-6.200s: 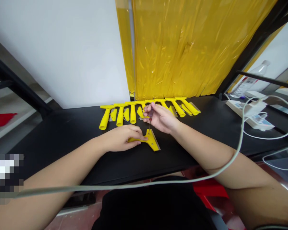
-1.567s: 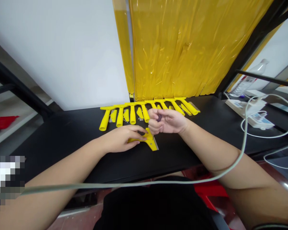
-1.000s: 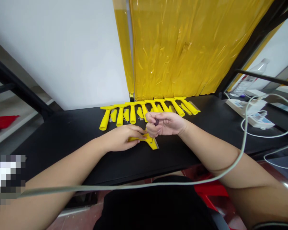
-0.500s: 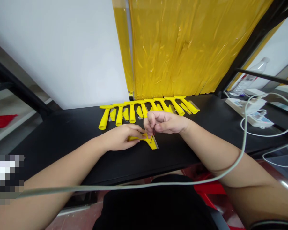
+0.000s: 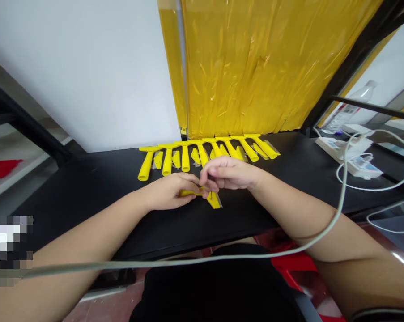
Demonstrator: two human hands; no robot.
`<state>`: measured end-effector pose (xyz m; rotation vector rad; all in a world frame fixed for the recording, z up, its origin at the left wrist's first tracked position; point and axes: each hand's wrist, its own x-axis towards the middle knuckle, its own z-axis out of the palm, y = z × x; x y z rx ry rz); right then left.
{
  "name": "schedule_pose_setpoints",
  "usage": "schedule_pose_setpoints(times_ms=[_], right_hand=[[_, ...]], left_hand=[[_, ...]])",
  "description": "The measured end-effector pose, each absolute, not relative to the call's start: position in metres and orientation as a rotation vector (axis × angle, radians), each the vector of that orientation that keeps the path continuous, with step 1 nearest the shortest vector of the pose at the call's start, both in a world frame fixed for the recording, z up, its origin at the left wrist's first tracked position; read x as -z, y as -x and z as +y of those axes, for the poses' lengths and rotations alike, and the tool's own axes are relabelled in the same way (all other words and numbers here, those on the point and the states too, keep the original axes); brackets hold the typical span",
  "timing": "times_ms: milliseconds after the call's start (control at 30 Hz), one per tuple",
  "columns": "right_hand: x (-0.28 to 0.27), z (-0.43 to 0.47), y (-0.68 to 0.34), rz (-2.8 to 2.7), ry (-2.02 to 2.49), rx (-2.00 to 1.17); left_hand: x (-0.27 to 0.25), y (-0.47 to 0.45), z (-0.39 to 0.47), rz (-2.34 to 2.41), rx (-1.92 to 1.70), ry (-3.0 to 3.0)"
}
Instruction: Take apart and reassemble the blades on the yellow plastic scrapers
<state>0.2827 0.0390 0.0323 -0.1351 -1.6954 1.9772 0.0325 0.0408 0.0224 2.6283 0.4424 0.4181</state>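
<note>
My left hand [image 5: 171, 191] is closed around the handle of a yellow scraper [image 5: 214, 202], which lies on the black tabletop with a thin metal blade along its right edge. Over the scraper's head, my right hand [image 5: 227, 173] has its fingers pinched on a thin screwdriver [image 5: 211, 195]. The tool's tip stands on a screw in the scraper head; its grip is mostly hidden by my fingers. Just behind both hands, several yellow scraper handles [image 5: 167, 162] lie in a row, with small yellow plates [image 5: 157, 159] and blades between them.
A white panel [image 5: 97, 76] and a yellow plastic curtain [image 5: 255, 67] rise behind the black table [image 5: 101, 179]. On the right are white boxes [image 5: 364, 166], a plastic bottle [image 5: 352, 107] and loops of cable. A pale cable [image 5: 188, 260] crosses low in front of my arms.
My right hand has turned and its fingers have shifted slightly left and down around the screwdriver, which now stands more upright. My left hand and the scraper have stayed nearly in place.
</note>
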Motion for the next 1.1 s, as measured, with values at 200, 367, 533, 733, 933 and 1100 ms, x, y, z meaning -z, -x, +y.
schedule_pose_setpoints(times_ms=[200,367,533,733,933,1100], right_hand=[[-0.03,0.034,-0.2734,-1.479,0.126,-2.011],[-0.0302,0.0379,-0.2743,-1.537,0.227,-1.97],[-0.0289,0.0363,-0.2744,-1.519,0.259,-2.085],[-0.0293,0.0378,-0.2778,-1.481,0.182,-2.031],[-0.0281,0.0388,-0.2772,-1.513,0.232,-2.097],[-0.0282,0.0374,-0.2784,-1.458,0.189,-2.047]], left_hand=[[-0.022,-0.0326,0.0411,0.448,-0.402,-2.681],[-0.0221,-0.0328,0.0406,0.443,-0.431,-2.695],[-0.021,-0.0318,0.0417,0.436,-0.432,-2.685],[-0.0208,-0.0307,0.0422,0.456,-0.407,-2.706],[-0.022,-0.0305,0.0419,0.451,-0.389,-2.69],[-0.0202,-0.0293,0.0427,0.452,-0.393,-2.708]])
